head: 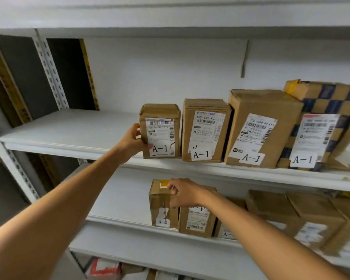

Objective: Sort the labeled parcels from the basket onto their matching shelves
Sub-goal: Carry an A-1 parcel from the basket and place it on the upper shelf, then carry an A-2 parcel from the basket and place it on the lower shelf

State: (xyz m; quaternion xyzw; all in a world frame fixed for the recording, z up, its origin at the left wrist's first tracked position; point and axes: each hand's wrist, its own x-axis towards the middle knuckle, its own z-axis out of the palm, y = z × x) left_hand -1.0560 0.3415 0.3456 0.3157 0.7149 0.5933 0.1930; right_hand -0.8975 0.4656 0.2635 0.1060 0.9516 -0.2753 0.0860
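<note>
Shelf (69, 128): carrying A-1 cartons (205, 130).
Left hand (132, 141): gripping A-1 parcel (160, 131) at its right.
Right hand (183, 191): clutching A-2 parcel (160, 205) beneath it.

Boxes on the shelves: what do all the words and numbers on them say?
"A-1": leftmost upper box, second box, third box, checkered box.
"159-159-K02": second box.
"100 J188-00": third box.
"A-2": leftmost lower box.
Everything else is too blurred.

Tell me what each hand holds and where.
The left hand grips the leftmost A-1 box by its left side; the right hand grips the A-2 box by its top edge.
</note>
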